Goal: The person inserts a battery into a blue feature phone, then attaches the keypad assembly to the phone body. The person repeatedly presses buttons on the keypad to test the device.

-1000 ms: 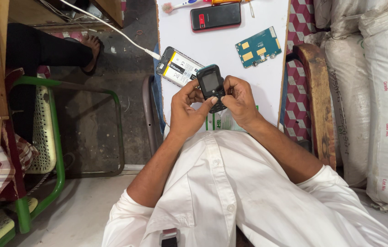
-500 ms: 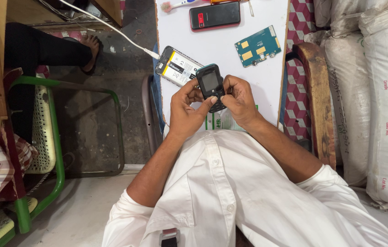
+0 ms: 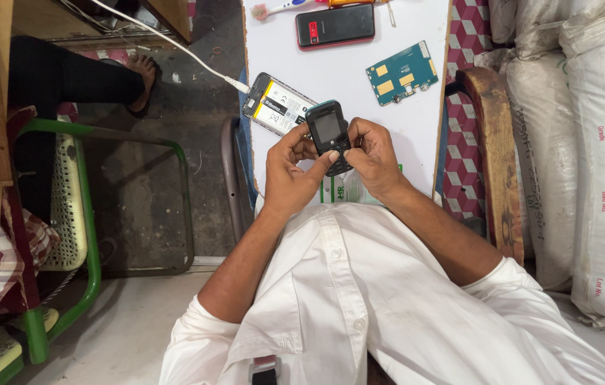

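Head view. Item in hand: small black keypad phone (image 3: 329,135) with a teal edge, screen dark, held upright above the near part of the white counter (image 3: 416,114). Left hand (image 3: 291,175): fingers clenched around the phone's left side, thumb laid across its keypad. Right hand (image 3: 372,157): fingers curled and grasping the phone's right side and lower end.

On the counter, just beyond the hands: an opened handset (image 3: 276,104) showing a yellow-and-white battery, a white cable (image 3: 174,44) plugged into it. Further off: a teal circuit board (image 3: 402,73); a black phone with a red edge (image 3: 336,26). Under the wrists: a green-printed paper (image 3: 341,191).

Left of the counter: green metal chair (image 3: 88,214). Right: white sacks (image 3: 595,142).
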